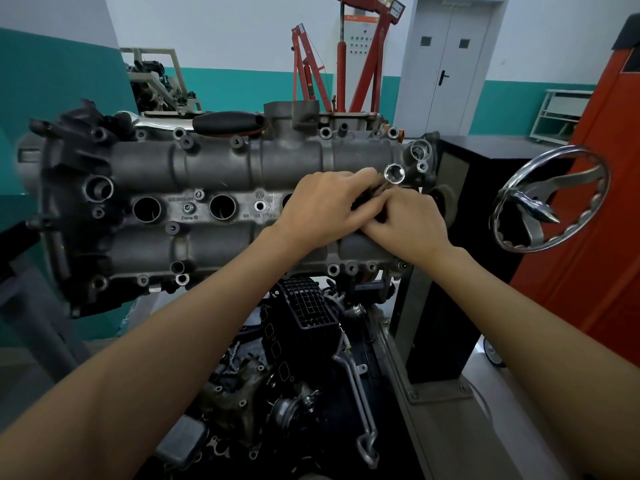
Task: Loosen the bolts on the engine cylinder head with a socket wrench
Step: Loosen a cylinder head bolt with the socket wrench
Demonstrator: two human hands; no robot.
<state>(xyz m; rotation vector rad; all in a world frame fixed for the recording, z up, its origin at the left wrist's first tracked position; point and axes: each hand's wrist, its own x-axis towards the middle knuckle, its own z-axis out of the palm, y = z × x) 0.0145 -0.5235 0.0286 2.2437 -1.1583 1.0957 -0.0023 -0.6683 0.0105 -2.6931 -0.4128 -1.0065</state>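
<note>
Here, nearest the camera, two bare forearms reach out over dark engine parts [304, 382] lying low between them, toward the cylinder head [214, 188] mounted on a stand. The left hand [322, 206] and right hand [412, 220] meet at the right end of the head, touching each other, fingers curled round something dark and blurred; a shiny socket [395, 173] juts out just past the left fingertips, open end facing the camera. Both grips look clenched on the tool, though what exactly each holds cannot be told. By my reading, the socket is being fitted or readied, not yet seated on a bolt. Next it needs turning downward and pressing squarely onto a bolt head [187, 208] before any leverage. Farther off, a black-handled tool [227, 121] rests along the head's far edge, a chrome handwheel [550, 199] stands at right, and a red hoist [349, 64] stands by the far wall.
</note>
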